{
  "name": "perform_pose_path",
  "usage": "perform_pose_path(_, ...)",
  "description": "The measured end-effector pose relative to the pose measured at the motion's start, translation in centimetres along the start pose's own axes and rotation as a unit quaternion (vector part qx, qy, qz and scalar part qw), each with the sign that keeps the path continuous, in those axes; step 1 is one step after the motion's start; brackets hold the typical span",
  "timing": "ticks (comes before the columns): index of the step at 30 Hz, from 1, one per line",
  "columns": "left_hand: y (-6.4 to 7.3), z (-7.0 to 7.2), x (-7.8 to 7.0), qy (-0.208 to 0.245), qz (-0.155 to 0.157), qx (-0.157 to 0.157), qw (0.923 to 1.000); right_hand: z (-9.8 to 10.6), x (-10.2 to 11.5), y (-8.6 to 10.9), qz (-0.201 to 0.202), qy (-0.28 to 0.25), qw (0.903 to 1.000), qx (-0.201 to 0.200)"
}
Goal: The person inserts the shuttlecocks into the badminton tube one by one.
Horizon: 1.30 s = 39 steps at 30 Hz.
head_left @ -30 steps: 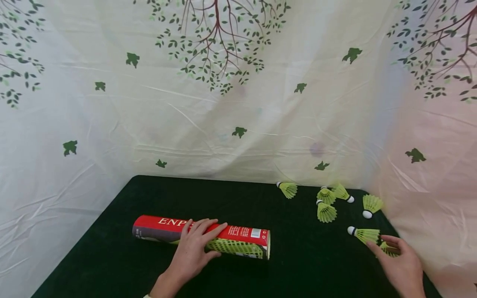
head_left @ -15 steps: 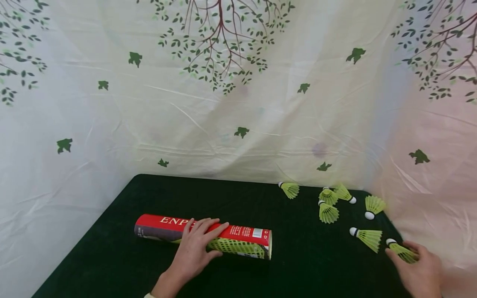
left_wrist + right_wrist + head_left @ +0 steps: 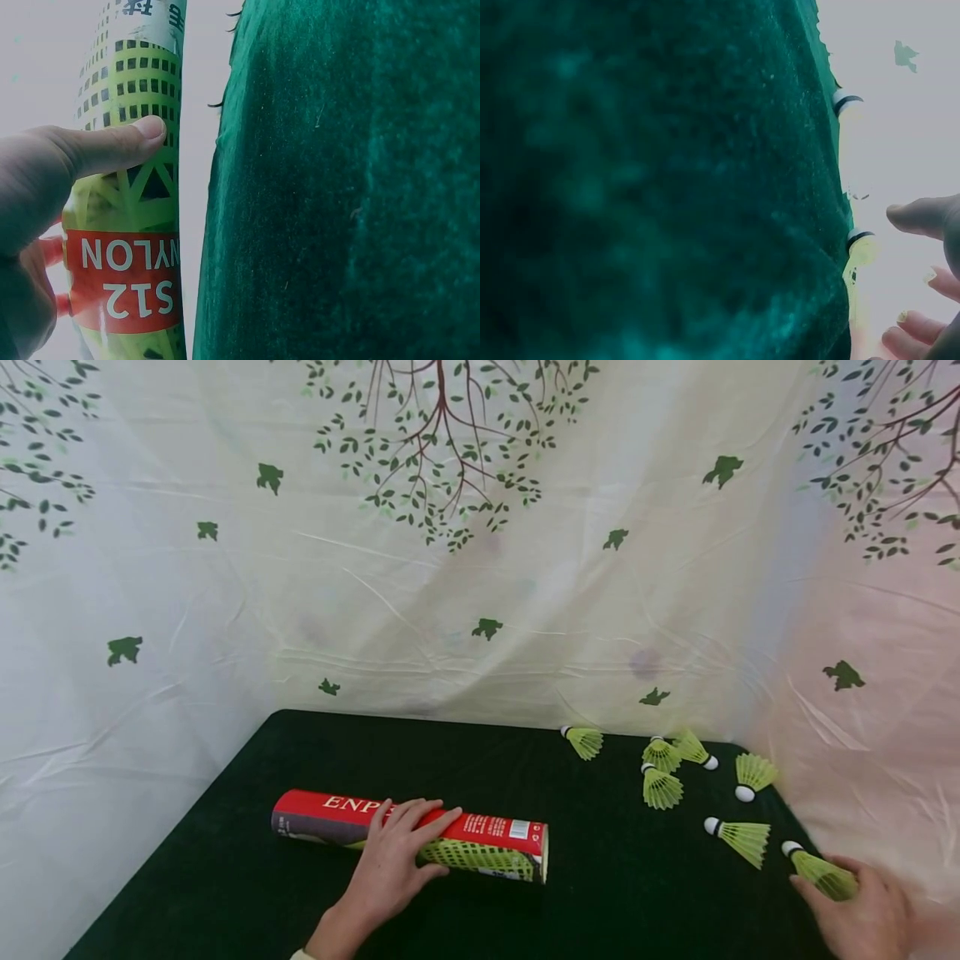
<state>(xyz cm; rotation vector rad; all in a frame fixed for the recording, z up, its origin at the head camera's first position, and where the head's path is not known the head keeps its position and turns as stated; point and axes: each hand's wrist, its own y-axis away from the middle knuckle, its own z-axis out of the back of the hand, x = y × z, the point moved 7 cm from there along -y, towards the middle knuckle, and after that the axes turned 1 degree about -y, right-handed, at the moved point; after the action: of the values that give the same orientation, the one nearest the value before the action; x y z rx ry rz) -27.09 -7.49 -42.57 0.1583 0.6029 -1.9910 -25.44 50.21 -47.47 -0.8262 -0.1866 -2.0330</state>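
My left hand grips a red and green shuttlecock tube lying on its side. In the left wrist view the thumb lies across the tube and fingertips show along its far side. At the table's right edge my right hand is around the skirt of a yellow shuttlecock lying on the cloth. The right wrist view shows its thumb and fingers spread apart beside a shuttlecock. Just left of that hand lies another yellow shuttlecock, cork pointing left.
More yellow shuttlecocks lie further back: one at the corner, a cluster and a lone shuttlecock near the back edge. Dark green cloth covers the table. A pale patterned curtain stands behind and beside it.
My right hand has moved right with a shuttlecock, parting it from its neighbour, then drawn back so more of the skirt shows. My left hand and the tube have stayed put.
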Motion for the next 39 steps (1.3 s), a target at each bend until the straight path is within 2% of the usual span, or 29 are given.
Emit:
perform_pose_path(5,0.1,0.0,-0.1,-0.001,-0.001,-0.002,1.0,0.3,-0.5,-0.1,0.025,-0.01,0.9996,-0.003)
perform_pose_path(10,0.2,0.0,-0.2,-0.001,0.001,-0.004,1.0,0.5,-1.2,-0.5,0.016,-0.006,0.9998,-0.007)
perform_pose_path(13,0.3,-0.1,-0.3,0.0,0.002,-0.004,1.0,0.5,-1.7,-0.8,-0.004,-0.011,0.9999,-0.005)
perform_pose_path(21,0.4,-0.1,-0.5,0.002,0.008,-0.001,1.0,0.0,-2.5,-0.6,-0.089,-0.051,0.9946,0.018)
perform_pose_path(31,0.7,0.0,-0.8,-0.002,0.01,-0.003,0.9999,-0.1,-2.1,0.1,-0.159,-0.142,0.9762,0.041)
perform_pose_path(35,0.7,0.0,-0.9,-0.005,0.011,-0.003,0.9999,-0.1,-1.1,0.3,-0.155,-0.157,0.9735,0.059)
perform_pose_path(39,0.8,-0.1,-0.9,-0.004,0.013,-0.003,0.9999,0.1,0.7,0.6,-0.121,-0.163,0.9763,0.074)
